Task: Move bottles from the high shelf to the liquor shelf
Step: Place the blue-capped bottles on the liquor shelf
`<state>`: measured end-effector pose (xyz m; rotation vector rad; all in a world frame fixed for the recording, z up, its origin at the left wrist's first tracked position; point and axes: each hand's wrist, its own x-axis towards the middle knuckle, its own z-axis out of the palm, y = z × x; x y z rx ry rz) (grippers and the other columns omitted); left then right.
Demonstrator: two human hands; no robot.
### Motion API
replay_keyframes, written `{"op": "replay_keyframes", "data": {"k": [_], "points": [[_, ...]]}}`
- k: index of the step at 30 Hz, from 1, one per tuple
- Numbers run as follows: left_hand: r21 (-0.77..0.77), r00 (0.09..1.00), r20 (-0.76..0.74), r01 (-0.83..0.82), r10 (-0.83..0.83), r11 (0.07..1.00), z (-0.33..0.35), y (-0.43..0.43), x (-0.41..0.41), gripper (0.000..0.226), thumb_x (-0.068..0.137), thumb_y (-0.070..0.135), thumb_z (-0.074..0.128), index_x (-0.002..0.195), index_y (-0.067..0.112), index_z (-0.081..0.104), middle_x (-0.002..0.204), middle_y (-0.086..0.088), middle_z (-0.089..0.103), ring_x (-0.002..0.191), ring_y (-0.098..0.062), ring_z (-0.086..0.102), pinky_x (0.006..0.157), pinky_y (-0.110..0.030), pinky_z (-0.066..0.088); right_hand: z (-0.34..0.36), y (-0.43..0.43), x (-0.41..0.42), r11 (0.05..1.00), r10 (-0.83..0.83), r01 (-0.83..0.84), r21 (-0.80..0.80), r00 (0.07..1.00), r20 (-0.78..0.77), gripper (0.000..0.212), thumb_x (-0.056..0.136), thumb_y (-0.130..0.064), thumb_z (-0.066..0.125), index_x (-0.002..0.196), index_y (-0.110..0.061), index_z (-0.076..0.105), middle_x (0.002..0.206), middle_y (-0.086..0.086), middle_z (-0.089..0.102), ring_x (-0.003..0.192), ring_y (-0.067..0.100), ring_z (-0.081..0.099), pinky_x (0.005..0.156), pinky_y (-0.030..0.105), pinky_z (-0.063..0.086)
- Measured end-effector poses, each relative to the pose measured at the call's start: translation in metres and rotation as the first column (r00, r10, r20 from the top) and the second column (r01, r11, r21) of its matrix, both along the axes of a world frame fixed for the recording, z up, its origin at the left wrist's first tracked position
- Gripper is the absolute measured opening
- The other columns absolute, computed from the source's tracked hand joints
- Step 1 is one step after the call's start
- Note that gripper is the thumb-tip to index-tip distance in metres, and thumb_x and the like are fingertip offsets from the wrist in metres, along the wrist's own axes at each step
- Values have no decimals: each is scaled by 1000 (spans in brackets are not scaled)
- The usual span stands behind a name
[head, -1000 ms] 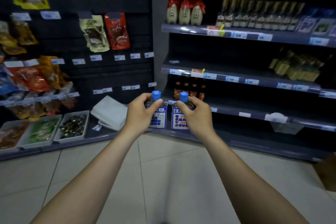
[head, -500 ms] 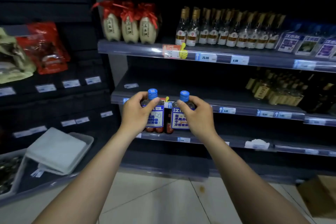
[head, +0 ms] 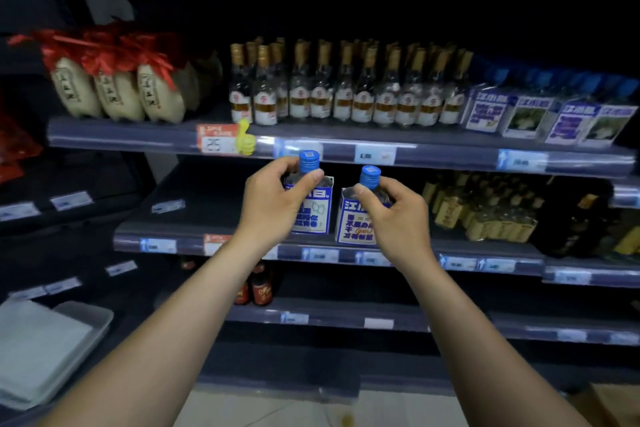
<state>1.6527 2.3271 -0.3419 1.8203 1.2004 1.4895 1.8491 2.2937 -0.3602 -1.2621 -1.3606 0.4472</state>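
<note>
Blue caps top two small bottles held upright, side by side, just in front of the liquor shelf (head: 201, 218). The left hand (head: 273, 204) curls round the left bottle (head: 313, 215) at its shoulder; the right hand (head: 398, 222) grips the right bottle (head: 351, 225) likewise. Probably glass, they look light but smooth and breakable, and are best held round the labelled body.

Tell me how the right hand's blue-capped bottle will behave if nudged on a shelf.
The bottle looks like clear glass: probably stiff and breakable. Its flat, boxy label face suggests it would slide rather than roll, though it might tip. The right hand pinches it by the shoulder alone, so it seems light.
</note>
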Motion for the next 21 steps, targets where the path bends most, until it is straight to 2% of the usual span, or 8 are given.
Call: {"op": "replay_keyframes", "data": {"k": [3, 5, 8, 11, 13, 15, 17, 21], "points": [[31, 1000, 22, 1, -2, 1000, 14, 10, 70, 5, 91, 36, 73, 94, 35, 70, 86, 18, 74, 80, -4, 68, 73, -25, 53, 14, 12, 69, 999, 20, -21, 37, 999, 28, 14, 94, -29, 74, 105, -23, 79, 89, -15, 76, 81, -2, 68, 71, 14, 47], [27, 999, 41, -7, 6, 1000, 22, 15, 114, 4, 91, 35, 74, 92, 35, 69, 87, 13, 75, 84, -11, 70, 76, -33, 56, 24, 21, 110, 998, 24, -25, 49, 999, 38, 6, 94, -31, 74, 99, -29, 76, 80, -20, 73, 74, -5, 64, 66, 8, 43], [20, 999, 40, -9, 8, 1000, 37, 23, 186, 4, 91, 36, 73, 92, 34, 70, 88, 11, 75, 84, -12, 70, 79, -37, 56, 42, 34, 177, 998, 31, -33, 56, 999, 34, 4, 94, -32, 74, 91, -34, 71, 76, -20, 71, 69, -3, 62, 64, 15, 45], [63, 1000, 1, -18, 18, 998, 53, 35, 244, 12, 91, 37, 73, 100, 29, 73, 93, 13, 75, 88, -7, 70, 80, -31, 54, 60, 48, 233, 997, 35, -39, 64, 997, 62, 6, 95, -35, 71, 90, -32, 71, 74, -19, 70, 70, -1, 63, 63, 17, 44], [95, 999, -8, -37, 38, 995, 65, 45, 276, 21, 91, 39, 73, 104, 23, 75, 95, 13, 75, 88, -3, 69, 78, -26, 52, 70, 58, 263, 997, 25, -31, 76, 996, 90, 9, 96, -38, 70, 97, -30, 73, 79, -20, 71, 76, 0, 65, 66, 19, 45], [118, 998, -5, -59, 61, 991, 78, 58, 303, 21, 92, 38, 73, 104, 21, 75, 94, 14, 75, 86, 1, 67, 77, -21, 50, 81, 69, 287, 993, -1, -12, 115, 993, 114, 8, 95, -37, 70, 99, -31, 74, 81, -23, 72, 78, -2, 65, 69, 15, 46], [112, 998, 1, -66, 67, 991, 87, 70, 324, 17, 92, 37, 73, 103, 24, 74, 92, 15, 74, 85, 1, 68, 77, -22, 52, 89, 79, 305, 992, -10, -3, 126, 994, 105, 3, 96, -36, 70, 97, -34, 72, 80, -23, 71, 70, -4, 64, 62, 10, 43], [120, 999, -21, -33, 36, 992, 94, 94, 352, 21, 92, 36, 72, 107, 21, 75, 92, 12, 74, 86, -4, 69, 76, -25, 53, 97, 101, 330, 992, -56, 42, 122, 992, 116, 11, 97, -41, 67, 101, -32, 72, 82, -18, 69, 80, 2, 63, 72, 26, 46]]}}
